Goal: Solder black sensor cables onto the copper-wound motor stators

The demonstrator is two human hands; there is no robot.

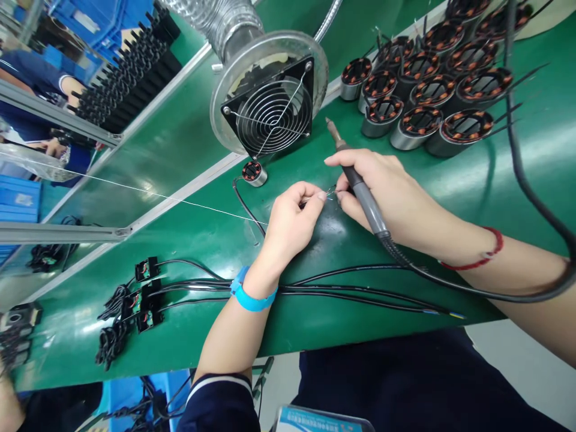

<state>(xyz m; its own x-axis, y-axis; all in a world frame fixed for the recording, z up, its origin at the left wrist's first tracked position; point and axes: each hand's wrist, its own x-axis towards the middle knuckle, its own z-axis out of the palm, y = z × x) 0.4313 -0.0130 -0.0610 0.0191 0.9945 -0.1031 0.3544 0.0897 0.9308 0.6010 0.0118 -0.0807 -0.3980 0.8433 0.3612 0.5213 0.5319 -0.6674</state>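
Note:
My right hand (382, 186) is wrapped round a soldering iron (362, 195), its tip pointing up and away from me. The thumb and a finger of that hand also sit close to some thin wire ends (332, 192). Pinched in my left hand (297, 219) are the same fine wires, at the fingertips. A black cable (245, 204) runs from a small motor stator (254, 173) toward my left hand; its far end is hidden behind the hand. Just beyond both hands stands a fume extractor fan (273, 117) with a wire guard.
Several wound stators (420, 123) stand at the back right. Black cables (315, 288) with small open boxes (146, 303) lie along the front left. The iron's cord (517, 150) loops at the right. Other people, one showing a sleeve (33, 69), are at the left.

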